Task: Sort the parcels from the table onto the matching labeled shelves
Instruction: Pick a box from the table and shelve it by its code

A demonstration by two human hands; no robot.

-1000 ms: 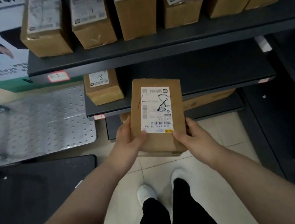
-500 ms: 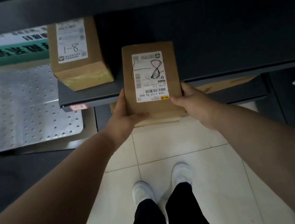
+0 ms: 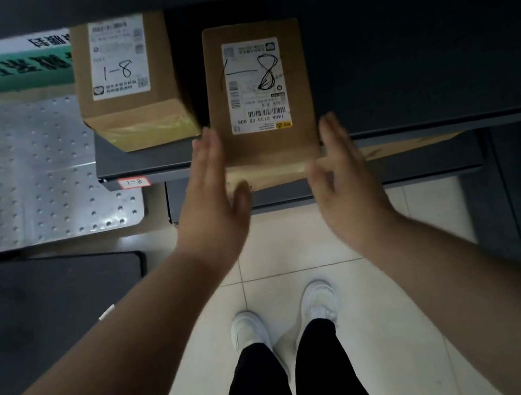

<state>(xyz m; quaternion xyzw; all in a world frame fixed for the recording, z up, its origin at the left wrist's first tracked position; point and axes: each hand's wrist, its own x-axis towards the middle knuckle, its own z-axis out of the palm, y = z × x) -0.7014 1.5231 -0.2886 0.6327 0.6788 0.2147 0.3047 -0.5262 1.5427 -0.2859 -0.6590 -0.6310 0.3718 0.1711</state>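
A brown parcel with a white label handwritten "1-8" lies flat on the dark shelf, its near end overhanging the shelf's front edge. My left hand is at its lower left corner with straight fingers, and my right hand is at its lower right corner with fingers loosely spread. Neither hand grips the parcel. A second parcel marked "1-8" stands on the same shelf just to the left. A small red-edged tag reading "1-8" sticks to the shelf's front lip.
A perforated metal cart deck lies left of the shelf, with a dark mat in front of it. A lower shelf holds another brown box. A green-and-white sign stands at the far left. My white shoes stand on pale floor tiles.
The parcel went from held in both hands onto the 1-8 shelf. Both hands have let go and opened at its near corners.
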